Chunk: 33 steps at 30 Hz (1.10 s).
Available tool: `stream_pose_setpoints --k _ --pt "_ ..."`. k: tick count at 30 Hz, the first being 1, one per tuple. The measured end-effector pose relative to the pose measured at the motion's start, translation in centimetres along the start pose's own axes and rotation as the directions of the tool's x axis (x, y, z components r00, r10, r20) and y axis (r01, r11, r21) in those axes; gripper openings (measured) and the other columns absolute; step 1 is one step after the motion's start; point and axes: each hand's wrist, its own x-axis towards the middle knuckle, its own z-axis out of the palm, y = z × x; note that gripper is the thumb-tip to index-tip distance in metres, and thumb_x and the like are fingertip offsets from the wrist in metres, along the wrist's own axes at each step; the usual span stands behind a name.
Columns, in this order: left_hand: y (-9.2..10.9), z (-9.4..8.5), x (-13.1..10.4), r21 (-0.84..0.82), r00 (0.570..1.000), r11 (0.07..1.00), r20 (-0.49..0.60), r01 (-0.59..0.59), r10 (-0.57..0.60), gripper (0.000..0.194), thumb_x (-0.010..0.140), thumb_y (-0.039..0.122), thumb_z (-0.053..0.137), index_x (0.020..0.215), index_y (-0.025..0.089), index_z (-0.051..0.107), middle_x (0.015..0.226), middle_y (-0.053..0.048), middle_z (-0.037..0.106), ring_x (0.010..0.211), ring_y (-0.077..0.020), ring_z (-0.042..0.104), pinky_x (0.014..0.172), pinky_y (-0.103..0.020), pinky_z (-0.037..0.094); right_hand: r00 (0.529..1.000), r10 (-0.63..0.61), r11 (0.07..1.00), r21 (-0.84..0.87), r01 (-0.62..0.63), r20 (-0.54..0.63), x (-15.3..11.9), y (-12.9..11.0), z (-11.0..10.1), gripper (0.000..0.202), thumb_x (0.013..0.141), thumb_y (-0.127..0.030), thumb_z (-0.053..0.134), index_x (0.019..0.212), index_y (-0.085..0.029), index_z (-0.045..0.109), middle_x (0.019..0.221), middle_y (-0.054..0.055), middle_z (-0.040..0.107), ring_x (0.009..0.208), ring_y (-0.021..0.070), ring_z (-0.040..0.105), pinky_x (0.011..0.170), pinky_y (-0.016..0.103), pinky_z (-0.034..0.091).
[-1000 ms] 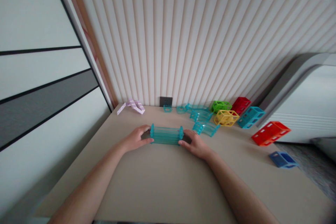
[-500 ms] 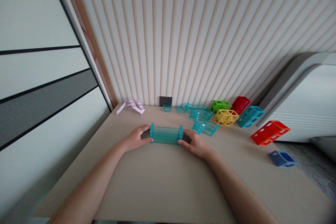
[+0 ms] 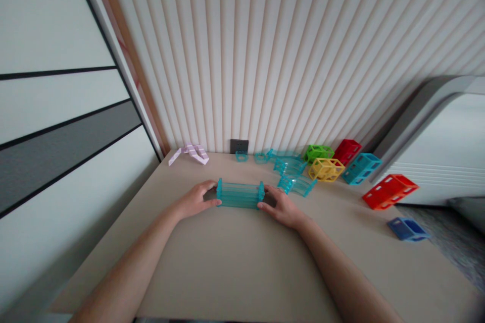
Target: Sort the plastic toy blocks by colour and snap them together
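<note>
See-through teal plastic piece (image 3: 240,195), just below the frame's centre
My left hand (image 3: 194,201) and right hand (image 3: 285,208) clamp its raised end rims, thumbs in front, above the smooth beige table (image 3: 235,262).

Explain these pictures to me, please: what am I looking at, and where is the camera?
There's no machine here, just a person's bare hands. The camera is worn on that person's head, looking forward and down. The left hand and right hand hold opposite ends of a clear teal flanged piece. Farther back on the tabletop lie curved clear teal pieces and a folded striped lilac strip. Toward the right are openwork toys: green block, yellow block, dark red block, teal block, orange-red block and blue block.
</note>
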Motion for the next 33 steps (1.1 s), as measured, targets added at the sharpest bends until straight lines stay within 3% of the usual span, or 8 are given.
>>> stream_pose_setpoints --k 14,19,33 --pt "0.12 -0.05 -0.01 0.010 1.000 1.000 0.008 0.014 -0.014 0.043 0.084 0.049 0.070 0.116 0.021 0.065 0.121 -0.009 0.071 0.115 -0.0274 0.064 0.106 -0.041 0.046 1.000 0.000 1.000 -0.007 0.000 0.007 -0.08 -0.23 -0.18 0.048 0.091 -0.051 0.062 0.127 -0.020 0.056 0.114 0.013 0.070 0.106 0.0285 0.065 0.096 0.045 0.048" --pt "0.08 -0.04 -0.01 0.007 1.000 1.000 0.012 -0.001 0.001 0.043 0.085 0.048 0.070 0.119 0.022 0.064 0.124 -0.008 0.070 0.116 -0.0272 0.064 0.106 -0.041 0.046 0.995 -0.063 0.994 0.086 0.070 -0.077 -0.25 0.07 -0.06 0.054 0.096 -0.051 0.054 0.139 -0.020 0.048 0.126 0.014 0.065 0.117 0.0292 0.062 0.102 0.046 0.047" --pt "-0.28 0.47 -0.24 -0.051 0.998 0.998 -0.054 -0.034 0.031 0.051 0.089 0.048 0.063 0.129 0.019 0.054 0.126 -0.013 0.068 0.114 -0.0265 0.065 0.103 -0.041 0.049 0.988 -0.061 0.991 0.106 0.076 -0.139 -0.10 -0.29 0.01 0.048 0.096 -0.053 0.054 0.129 -0.019 0.058 0.117 0.013 0.070 0.110 0.0284 0.066 0.098 0.045 0.050"
